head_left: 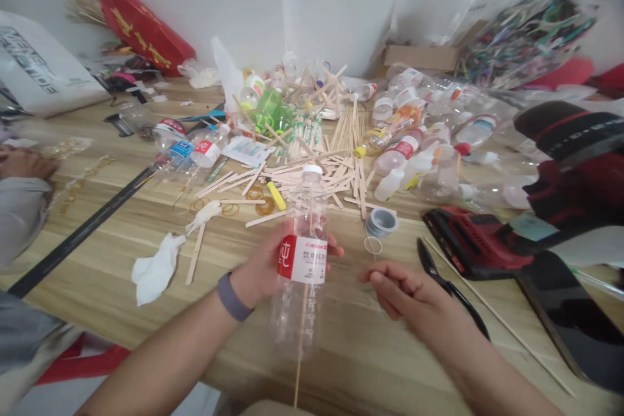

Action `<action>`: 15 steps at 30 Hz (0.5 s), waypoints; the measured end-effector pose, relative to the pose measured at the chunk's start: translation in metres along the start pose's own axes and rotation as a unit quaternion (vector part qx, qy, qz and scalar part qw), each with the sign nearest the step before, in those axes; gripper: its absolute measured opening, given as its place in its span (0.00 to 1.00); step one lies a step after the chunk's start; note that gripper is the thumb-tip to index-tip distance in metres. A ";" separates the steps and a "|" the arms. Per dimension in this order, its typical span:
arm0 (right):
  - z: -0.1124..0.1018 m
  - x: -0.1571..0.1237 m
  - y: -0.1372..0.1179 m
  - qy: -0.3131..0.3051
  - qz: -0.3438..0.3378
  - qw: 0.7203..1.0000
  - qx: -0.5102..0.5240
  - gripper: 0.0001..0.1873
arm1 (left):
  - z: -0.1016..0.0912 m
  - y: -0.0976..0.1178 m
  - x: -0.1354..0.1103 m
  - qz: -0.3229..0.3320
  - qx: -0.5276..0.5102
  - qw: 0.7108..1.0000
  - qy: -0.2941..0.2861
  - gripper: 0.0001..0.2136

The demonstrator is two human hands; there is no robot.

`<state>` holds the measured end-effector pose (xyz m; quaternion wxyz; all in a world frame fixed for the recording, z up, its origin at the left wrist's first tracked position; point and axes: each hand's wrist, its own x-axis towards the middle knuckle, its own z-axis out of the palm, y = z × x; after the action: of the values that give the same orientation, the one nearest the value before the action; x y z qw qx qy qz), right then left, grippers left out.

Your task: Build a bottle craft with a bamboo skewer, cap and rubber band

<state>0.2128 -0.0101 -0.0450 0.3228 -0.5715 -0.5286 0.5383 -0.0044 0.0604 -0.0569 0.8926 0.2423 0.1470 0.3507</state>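
Note:
My left hand is wrapped around a clear plastic water bottle with a white cap and a red-and-white label. The bottle stands upright, tilted slightly. A thin wooden stick runs along its length and shows below the base; whether it passes through the bottle I cannot tell. To the right, my right hand is closed in a pinch, somewhat blurred, and anything between its fingertips is hidden. Just beyond those fingertips is a pale rubber band, beside a small grey cup-like roll.
Craft sticks are heaped mid-table, with empty bottles behind and right. Black scissors, a red-and-black power tool, a phone and a long stick lie right. Tissue and another person's hand are left.

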 end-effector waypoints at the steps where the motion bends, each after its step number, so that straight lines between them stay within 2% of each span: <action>1: -0.003 0.001 0.001 0.006 -0.002 1.000 -0.016 0.23 | 0.001 0.000 0.000 0.002 0.004 1.000 -0.002 0.22; 9: 0.002 0.007 0.007 0.028 -0.023 0.993 -0.108 0.19 | 0.002 -0.008 0.001 -0.028 -0.039 0.998 -0.040 0.27; 15: 0.006 0.009 0.007 0.034 -0.039 0.991 -0.127 0.18 | -0.001 -0.014 0.001 -0.029 -0.051 0.996 -0.070 0.27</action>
<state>0.2076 -0.0048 -0.0554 0.2860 -0.6044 -0.6037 0.4341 0.0035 0.0521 -0.0655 0.9218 0.2159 0.0726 0.3138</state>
